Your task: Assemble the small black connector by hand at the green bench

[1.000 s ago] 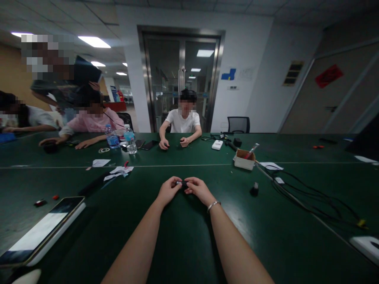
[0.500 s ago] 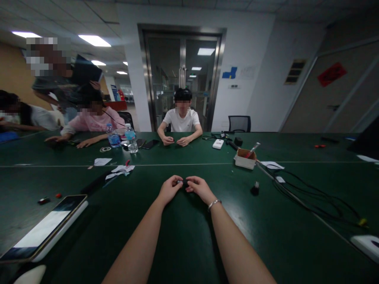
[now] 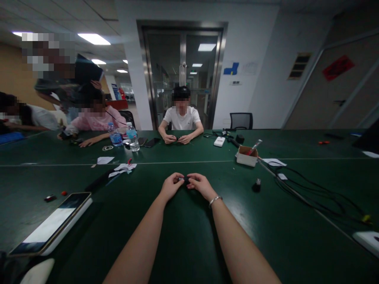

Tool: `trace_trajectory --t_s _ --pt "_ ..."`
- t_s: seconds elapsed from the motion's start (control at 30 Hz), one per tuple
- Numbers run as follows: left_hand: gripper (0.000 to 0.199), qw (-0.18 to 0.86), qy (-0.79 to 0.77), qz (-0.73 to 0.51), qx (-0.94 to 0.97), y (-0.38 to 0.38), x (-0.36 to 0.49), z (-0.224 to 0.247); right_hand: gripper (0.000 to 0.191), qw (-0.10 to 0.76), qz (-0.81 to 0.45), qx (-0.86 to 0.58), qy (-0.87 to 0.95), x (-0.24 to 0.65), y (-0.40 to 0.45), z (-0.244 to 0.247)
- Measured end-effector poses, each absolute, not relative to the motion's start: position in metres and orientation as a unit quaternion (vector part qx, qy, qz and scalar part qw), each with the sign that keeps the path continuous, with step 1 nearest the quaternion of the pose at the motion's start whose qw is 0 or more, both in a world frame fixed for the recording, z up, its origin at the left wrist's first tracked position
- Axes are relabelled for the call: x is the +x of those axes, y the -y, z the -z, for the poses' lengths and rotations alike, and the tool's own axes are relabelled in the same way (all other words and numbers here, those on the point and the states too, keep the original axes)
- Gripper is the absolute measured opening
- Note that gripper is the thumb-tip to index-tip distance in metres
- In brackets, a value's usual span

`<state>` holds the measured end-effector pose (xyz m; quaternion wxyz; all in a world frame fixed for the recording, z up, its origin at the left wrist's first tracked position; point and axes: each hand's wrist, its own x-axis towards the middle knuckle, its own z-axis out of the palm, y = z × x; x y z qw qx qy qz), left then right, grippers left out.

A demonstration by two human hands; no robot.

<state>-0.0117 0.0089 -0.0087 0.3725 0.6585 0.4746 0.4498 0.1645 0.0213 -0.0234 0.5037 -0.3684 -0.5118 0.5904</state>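
Between my two hands, just above the green table (image 3: 189,225), is a small dark piece (image 3: 186,180) with a pale or silvery tip on its left side. Its kind is too small to make out. My left hand (image 3: 171,185) pinches the pale end between thumb and fingertips. From the other side, my right hand (image 3: 201,186) has its thumb and fingers closed on the dark end, and a silvery bracelet circles that wrist. Fingers cover much of the piece. To the right of my hands stands a small black object (image 3: 256,186) with a metallic top.
A phone (image 3: 53,225) rests on a white block at the left. Paper scraps (image 3: 122,169) and water bottles (image 3: 132,138) are farther back. A small box (image 3: 247,156) holding a tool and black cables (image 3: 308,195) lie to the right. A person (image 3: 181,118) sits opposite; others are at left.
The view has shifted slightly, so the table things sit a little differently in frame. Both my hands keep their pinch on the small dark piece. The opposite person's hands have come closer together.
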Motion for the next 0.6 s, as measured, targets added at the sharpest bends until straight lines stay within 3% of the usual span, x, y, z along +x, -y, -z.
trace_trajectory --t_s 0.6 --pt "0.027 0.408 -0.460 -0.471 0.632 -0.019 -0.011 0.021 0.033 0.503 -0.548 -0.387 0.545 0.166 -0.022 0.021"
